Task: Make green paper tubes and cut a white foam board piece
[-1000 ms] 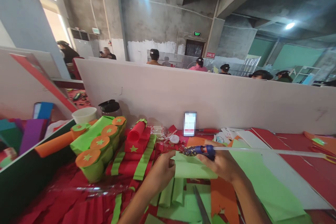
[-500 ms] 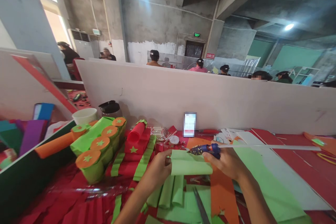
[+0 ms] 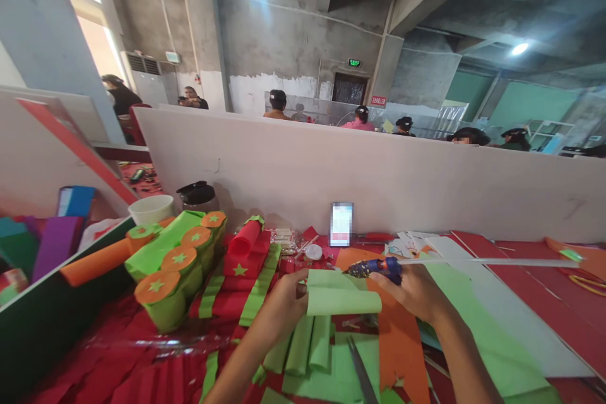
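Note:
My left hand [image 3: 290, 303] pinches the left end of a light green paper sheet [image 3: 343, 303], whose near side is curled into a roll. In my right hand [image 3: 416, 290] is a dark blue glue gun [image 3: 374, 268], its nozzle at the sheet's upper right edge; I cannot tell whether it touches. A long clear glue stick [image 3: 492, 262] sticks out of the gun's back to the right. Below the sheet lie several rolled green paper tubes [image 3: 300, 347] and a pair of scissors [image 3: 362, 369], partly cut off by the frame.
Green paper cups with orange star lids [image 3: 163, 293] stand at left beside a red paper model [image 3: 243, 265]. A phone [image 3: 341, 225] leans against the white partition [image 3: 379, 170]. Orange paper [image 3: 402, 347] and a white board [image 3: 516, 322] lie to the right. Several people sit beyond the partition.
My right hand and the glue gun have shifted slightly right along the sheet's upper edge. My left hand still holds the paper in about the same place.

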`<state>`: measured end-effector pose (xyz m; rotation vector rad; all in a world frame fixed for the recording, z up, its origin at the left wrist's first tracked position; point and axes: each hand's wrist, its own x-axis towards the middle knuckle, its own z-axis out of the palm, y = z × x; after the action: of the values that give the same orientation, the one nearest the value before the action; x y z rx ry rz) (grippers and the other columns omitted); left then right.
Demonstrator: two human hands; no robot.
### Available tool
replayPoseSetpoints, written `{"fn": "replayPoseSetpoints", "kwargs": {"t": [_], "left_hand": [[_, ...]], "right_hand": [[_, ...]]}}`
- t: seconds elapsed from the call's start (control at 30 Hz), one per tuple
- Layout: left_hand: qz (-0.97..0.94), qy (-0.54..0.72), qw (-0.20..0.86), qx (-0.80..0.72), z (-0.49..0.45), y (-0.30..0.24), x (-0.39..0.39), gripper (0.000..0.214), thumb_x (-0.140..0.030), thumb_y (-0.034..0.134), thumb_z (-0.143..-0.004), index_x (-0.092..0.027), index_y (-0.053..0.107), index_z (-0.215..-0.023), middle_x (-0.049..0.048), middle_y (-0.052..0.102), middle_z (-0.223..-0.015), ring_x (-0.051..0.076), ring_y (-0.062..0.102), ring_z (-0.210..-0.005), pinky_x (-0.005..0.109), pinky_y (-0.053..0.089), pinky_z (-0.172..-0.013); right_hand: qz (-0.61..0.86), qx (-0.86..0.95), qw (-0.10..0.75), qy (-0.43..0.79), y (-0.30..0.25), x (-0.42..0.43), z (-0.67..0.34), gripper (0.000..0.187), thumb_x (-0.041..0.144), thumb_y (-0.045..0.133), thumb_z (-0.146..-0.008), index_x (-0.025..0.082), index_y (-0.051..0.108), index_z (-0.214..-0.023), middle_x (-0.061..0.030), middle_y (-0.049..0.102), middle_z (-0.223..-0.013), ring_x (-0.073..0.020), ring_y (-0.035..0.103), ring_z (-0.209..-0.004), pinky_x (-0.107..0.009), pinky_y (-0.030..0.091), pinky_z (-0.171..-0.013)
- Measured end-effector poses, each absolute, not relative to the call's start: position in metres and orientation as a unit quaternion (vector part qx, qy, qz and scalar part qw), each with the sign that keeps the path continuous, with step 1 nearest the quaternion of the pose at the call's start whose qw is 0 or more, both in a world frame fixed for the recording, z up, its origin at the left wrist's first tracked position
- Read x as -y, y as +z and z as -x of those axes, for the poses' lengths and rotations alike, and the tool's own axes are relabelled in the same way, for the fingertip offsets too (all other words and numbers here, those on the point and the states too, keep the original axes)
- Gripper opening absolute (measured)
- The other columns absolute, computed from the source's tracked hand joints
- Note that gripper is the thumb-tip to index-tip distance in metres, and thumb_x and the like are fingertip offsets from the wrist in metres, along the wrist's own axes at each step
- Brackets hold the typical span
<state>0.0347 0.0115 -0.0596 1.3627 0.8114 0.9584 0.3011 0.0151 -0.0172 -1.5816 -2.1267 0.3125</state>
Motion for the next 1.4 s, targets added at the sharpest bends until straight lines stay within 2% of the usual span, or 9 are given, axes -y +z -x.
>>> {"fn": "replayPoseSetpoints", "kwargs": {"t": [0.17, 0.27, 0.47, 0.63, 0.77, 0.87, 0.97, 1.2, 1.4], "left_hand": [[-0.597, 0.424, 0.584, -0.350, -0.037, -0.065, -0.011, 0.033, -0.022, 0.072, -0.070, -0.012, 0.072, -0.102, 0.0086, 0.076, -0.082, 0.026, 0.071, -0.080, 0.026, 0.053, -0.066], [-0.596, 0.428, 0.581, -0.352, -0.037, -0.066, -0.011, 0.031, -0.022, 0.071, -0.072, -0.012, 0.072, -0.101, 0.0088, 0.076, -0.083, 0.025, 0.071, -0.080, 0.026, 0.053, -0.067], [-0.591, 0.413, 0.589, -0.365, -0.035, -0.059, -0.010, 0.038, -0.018, 0.073, -0.068, -0.013, 0.071, -0.106, 0.0082, 0.077, -0.083, 0.026, 0.072, -0.078, 0.025, 0.051, -0.061], [-0.596, 0.419, 0.585, -0.356, -0.030, -0.062, -0.014, 0.038, -0.019, 0.071, -0.071, -0.014, 0.071, -0.109, 0.0083, 0.077, -0.089, 0.026, 0.072, -0.083, 0.025, 0.051, -0.064], [-0.593, 0.426, 0.590, -0.345, -0.028, -0.064, -0.014, 0.039, -0.021, 0.072, -0.071, -0.014, 0.071, -0.110, 0.0089, 0.077, -0.091, 0.027, 0.071, -0.086, 0.026, 0.052, -0.068], [-0.588, 0.417, 0.600, -0.348, -0.029, -0.062, -0.013, 0.040, -0.021, 0.073, -0.071, -0.014, 0.070, -0.110, 0.0089, 0.077, -0.090, 0.027, 0.071, -0.086, 0.028, 0.053, -0.071], [-0.591, 0.415, 0.597, -0.348, -0.032, -0.059, -0.011, 0.038, -0.021, 0.072, -0.071, -0.013, 0.071, -0.108, 0.0090, 0.077, -0.089, 0.028, 0.071, -0.087, 0.029, 0.054, -0.072], [-0.586, 0.415, 0.603, -0.348, -0.037, -0.055, -0.009, 0.035, -0.020, 0.073, -0.068, -0.014, 0.071, -0.103, 0.0089, 0.077, -0.088, 0.028, 0.071, -0.084, 0.030, 0.054, -0.071], [-0.595, 0.424, 0.588, -0.347, -0.036, -0.056, -0.009, 0.034, -0.018, 0.073, -0.069, -0.013, 0.071, -0.102, 0.0099, 0.076, -0.092, 0.026, 0.071, -0.082, 0.027, 0.052, -0.068]], "right_hand": [[0.561, 0.782, 0.241, 0.124, -0.020, -0.013, -0.285, 0.035, 0.054, 0.052, -0.089, 0.023, 0.060, -0.075, -0.0011, 0.065, -0.071, -0.0202, 0.061, -0.068, -0.031, 0.043, -0.066], [0.551, 0.787, 0.245, 0.131, -0.019, -0.012, -0.278, 0.035, 0.055, 0.051, -0.090, 0.023, 0.062, -0.078, -0.0011, 0.066, -0.075, -0.0206, 0.062, -0.071, -0.030, 0.043, -0.067], [0.567, 0.780, 0.236, 0.120, -0.018, -0.014, -0.294, 0.036, 0.053, 0.049, -0.091, 0.023, 0.063, -0.078, -0.0019, 0.069, -0.076, -0.0218, 0.062, -0.071, -0.031, 0.043, -0.067], [0.589, 0.770, 0.223, 0.106, -0.021, -0.017, -0.317, 0.040, 0.054, 0.047, -0.092, 0.022, 0.063, -0.073, -0.0022, 0.069, -0.071, -0.0228, 0.061, -0.068, -0.031, 0.042, -0.064], [0.574, 0.762, 0.258, 0.153, -0.021, -0.015, -0.324, 0.039, 0.053, 0.049, -0.091, 0.022, 0.065, -0.076, -0.0011, 0.067, -0.068, -0.0215, 0.059, -0.065, -0.030, 0.042, -0.063], [0.545, 0.757, 0.295, 0.205, -0.020, -0.013, -0.319, 0.035, 0.052, 0.051, -0.090, 0.021, 0.067, -0.086, -0.0021, 0.068, -0.077, -0.0223, 0.061, -0.073, -0.031, 0.046, -0.069], [0.520, 0.768, 0.296, 0.230, -0.019, -0.011, -0.303, 0.034, 0.051, 0.052, -0.090, 0.021, 0.066, -0.083, -0.0022, 0.068, -0.082, -0.0223, 0.060, -0.077, -0.031, 0.046, -0.071], [0.490, 0.809, 0.272, 0.175, -0.015, -0.007, -0.265, 0.037, 0.052, 0.050, -0.092, 0.022, 0.054, -0.071, 0.0010, 0.055, -0.072, -0.0161, 0.052, -0.066, -0.026, 0.039, -0.062], [0.493, 0.811, 0.281, 0.142, -0.014, -0.007, -0.262, 0.034, 0.050, 0.053, -0.090, 0.022, 0.051, -0.071, 0.0020, 0.054, -0.069, -0.0149, 0.050, -0.062, -0.026, 0.037, -0.060]]}}
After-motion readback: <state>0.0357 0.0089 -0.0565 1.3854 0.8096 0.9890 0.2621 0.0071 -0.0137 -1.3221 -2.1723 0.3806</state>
